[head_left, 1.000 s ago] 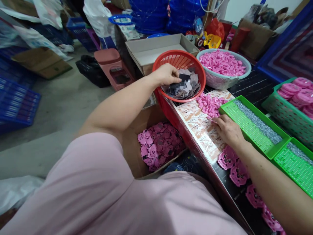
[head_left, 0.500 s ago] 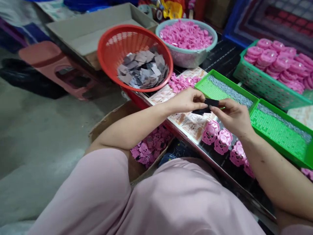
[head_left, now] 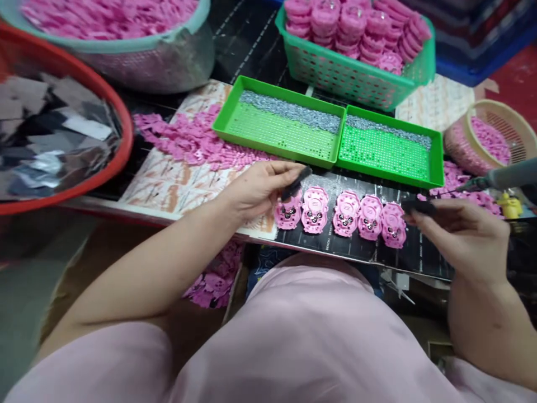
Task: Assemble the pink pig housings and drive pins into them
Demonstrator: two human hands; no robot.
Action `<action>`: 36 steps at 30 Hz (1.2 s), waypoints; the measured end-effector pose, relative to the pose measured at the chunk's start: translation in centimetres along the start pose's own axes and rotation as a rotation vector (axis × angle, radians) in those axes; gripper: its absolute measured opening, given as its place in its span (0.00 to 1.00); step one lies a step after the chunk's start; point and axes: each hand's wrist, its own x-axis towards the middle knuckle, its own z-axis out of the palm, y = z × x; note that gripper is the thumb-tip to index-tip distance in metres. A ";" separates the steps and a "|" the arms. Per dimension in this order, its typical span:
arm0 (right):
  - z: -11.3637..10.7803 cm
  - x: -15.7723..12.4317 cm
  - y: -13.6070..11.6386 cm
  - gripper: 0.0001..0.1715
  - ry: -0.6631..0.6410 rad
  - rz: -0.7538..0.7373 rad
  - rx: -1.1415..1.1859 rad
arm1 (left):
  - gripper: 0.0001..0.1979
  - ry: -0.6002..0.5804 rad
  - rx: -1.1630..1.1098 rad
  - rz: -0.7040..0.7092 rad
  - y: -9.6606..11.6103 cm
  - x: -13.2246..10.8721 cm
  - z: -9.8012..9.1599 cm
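My left hand [head_left: 258, 187] is closed in a pinch on a small flat black plate [head_left: 297, 183], held over the leftmost of the pink plastic casings [head_left: 314, 210]. Several of these casings lie in a row along the front of the table, with small silvery round parts showing in most. At the row's right end, my right hand [head_left: 470, 235] pinches another black plate [head_left: 420, 208], blurred and close to the last casing [head_left: 394, 225]. How many plates each hand holds is hard to tell.
Two green trays [head_left: 279, 148] of small metal screws stand behind the row. Loose pink parts [head_left: 188, 137] lie left. A powered screwdriver [head_left: 512, 174] points in from the right. A red basket [head_left: 126, 131], a pale blue basin [head_left: 176, 56] and a green basket [head_left: 348, 78] stand around.
The view has swung right and closer to the table. My hands, together over the black plates before, are now apart, each with black plate in it, the right one at the row's right end.
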 end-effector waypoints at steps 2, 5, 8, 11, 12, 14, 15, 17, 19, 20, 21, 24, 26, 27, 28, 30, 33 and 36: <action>-1.4 -1.9 1.7 0.14 -0.042 -0.136 -0.305 | 0.13 0.006 -0.017 -0.077 0.3 0.4 0.4; -2.2 -3.9 3.2 0.17 -0.137 -0.349 -0.636 | 0.11 -0.040 -0.071 -0.175 0.8 1.0 1.7; -2.0 -5.1 3.8 0.23 -0.168 -0.474 -0.745 | 0.14 -0.144 -0.165 -0.263 1.0 1.4 3.6; -1.3 -5.6 4.2 0.22 -0.153 -0.552 -0.726 | 0.20 -0.242 -0.139 -0.275 0.8 1.5 5.4; -1.1 -5.7 4.3 0.20 -0.150 -0.565 -0.714 | 0.21 -0.269 -0.098 -0.269 0.7 1.5 6.0; -0.9 -5.7 4.5 0.16 -0.157 -0.578 -0.693 | 0.20 -0.307 -0.017 -0.261 0.5 1.4 7.0; -0.8 -5.7 4.6 0.15 -0.168 -0.579 -0.687 | 0.20 -0.322 0.007 -0.263 0.4 1.4 7.5; -1.0 -5.7 4.8 0.16 -0.196 -0.577 -0.675 | 0.18 -0.344 0.019 -0.268 0.2 1.4 8.3; -1.3 -5.6 4.8 0.16 -0.231 -0.570 -0.652 | 0.17 -0.362 0.012 -0.269 -0.1 1.5 9.0; -1.4 -5.6 4.7 0.17 -0.243 -0.560 -0.634 | 0.16 -0.369 0.011 -0.267 -0.3 1.6 9.2; -1.5 -5.6 4.5 0.18 -0.248 -0.548 -0.608 | 0.16 -0.371 0.011 -0.260 -0.4 1.7 9.5; -1.0 -5.4 3.1 0.22 -0.202 -0.526 -0.491 | 0.14 -0.374 0.020 -0.243 -0.6 1.8 10.2; -0.2 -5.2 2.1 0.23 -0.153 -0.564 -0.435 | 0.13 -0.391 0.004 -0.240 -0.5 1.8 10.7; 0.2 -5.0 1.8 0.23 -0.137 -0.605 -0.423 | 0.13 -0.407 -0.007 -0.241 -0.5 1.8 11.0; 0.6 -4.8 1.5 0.22 -0.130 -0.649 -0.418 | 0.13 -0.429 -0.015 -0.245 -0.4 1.7 11.3; 1.1 -4.4 1.5 0.21 -0.130 -0.735 -0.408 | 0.14 -0.470 -0.018 -0.257 -0.2 1.5 11.6; 1.0 -4.2 2.0 0.20 -0.146 -0.806 -0.359 | 0.16 -0.466 0.003 -0.268 0.1 1.2 11.6; 0.4 -4.4 2.5 0.22 -0.184 -0.819 -0.315 | 0.16 -0.401 0.025 -0.272 0.4 1.0 10.8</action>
